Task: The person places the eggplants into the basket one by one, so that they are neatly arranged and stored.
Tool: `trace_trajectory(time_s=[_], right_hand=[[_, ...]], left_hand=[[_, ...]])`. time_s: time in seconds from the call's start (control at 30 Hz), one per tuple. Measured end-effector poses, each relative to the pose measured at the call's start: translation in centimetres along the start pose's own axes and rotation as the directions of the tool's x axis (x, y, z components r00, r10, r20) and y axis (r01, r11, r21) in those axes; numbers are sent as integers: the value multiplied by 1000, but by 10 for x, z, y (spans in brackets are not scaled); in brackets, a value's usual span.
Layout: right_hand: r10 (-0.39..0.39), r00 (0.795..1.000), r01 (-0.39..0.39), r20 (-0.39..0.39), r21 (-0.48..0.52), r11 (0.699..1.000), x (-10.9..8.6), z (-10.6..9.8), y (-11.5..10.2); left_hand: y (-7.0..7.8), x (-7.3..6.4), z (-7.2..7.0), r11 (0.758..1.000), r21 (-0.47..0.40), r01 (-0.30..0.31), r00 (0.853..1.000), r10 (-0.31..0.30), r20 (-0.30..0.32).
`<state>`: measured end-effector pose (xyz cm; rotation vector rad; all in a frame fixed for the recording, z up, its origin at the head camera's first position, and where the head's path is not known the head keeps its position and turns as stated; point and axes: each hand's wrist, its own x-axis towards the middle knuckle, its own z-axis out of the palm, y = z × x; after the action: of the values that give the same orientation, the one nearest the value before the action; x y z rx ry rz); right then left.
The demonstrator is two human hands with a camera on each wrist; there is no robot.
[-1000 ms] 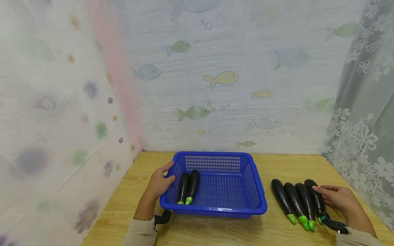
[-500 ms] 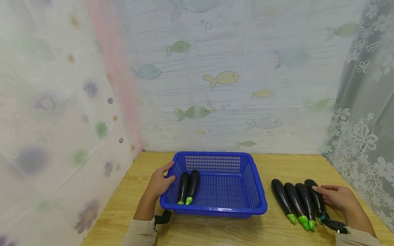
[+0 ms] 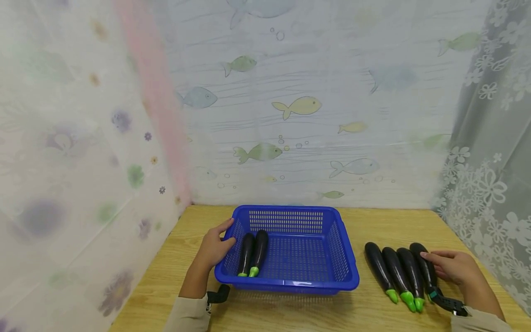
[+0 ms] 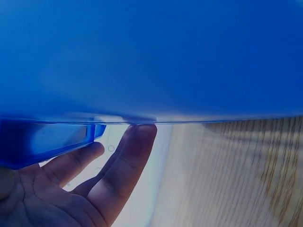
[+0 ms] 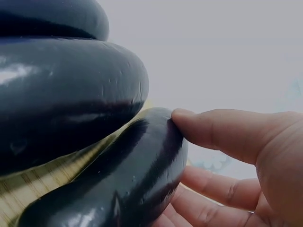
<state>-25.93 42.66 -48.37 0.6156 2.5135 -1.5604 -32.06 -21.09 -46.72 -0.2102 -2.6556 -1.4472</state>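
A blue plastic basket (image 3: 290, 283) stands on the table with two dark eggplants (image 3: 259, 249) side by side at its left end. My left hand (image 3: 217, 244) grips the basket's left rim, thumb over the edge; in the left wrist view its fingers reach the blue wall from outside. To the right of the basket lie several eggplants in a row, green stems toward me. My right hand (image 3: 456, 267) holds the rightmost eggplant (image 3: 422, 263) near its blunt end. In the right wrist view the thumb (image 5: 222, 130) presses one side and the fingers curl against the other.
The wood-grain table (image 3: 390, 226) runs back to a fish-patterned curtain (image 3: 290, 129). A flowered sheet (image 3: 83, 184) hangs on the left and a lacy grey curtain (image 3: 493, 184) on the right. The neighbouring eggplants (image 3: 410, 269) lie close together beside the held one.
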Motion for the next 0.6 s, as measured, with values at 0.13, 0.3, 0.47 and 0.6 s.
trace_trajectory(time_s=[0.13,0.3,0.47,0.6], right_hand=[[3,1000,-3,-21,0,1000,-2,-1,0],[25,997,-24,-71,16,1000,-3,-2,-2],[32,997,-32,-64,1,999,-5,-3,-4],[50,997,-49,-54,16,999,-7,-4,-6]], left_hand=[[0,0,0,1000,-2,7,1000,-7,-1],[0,0,0,1000,7,3,1000,-3,-3],[1,0,0,1000,9,-3,1000,3,0],[2,-1,0,1000,2,0,1000,0,0]])
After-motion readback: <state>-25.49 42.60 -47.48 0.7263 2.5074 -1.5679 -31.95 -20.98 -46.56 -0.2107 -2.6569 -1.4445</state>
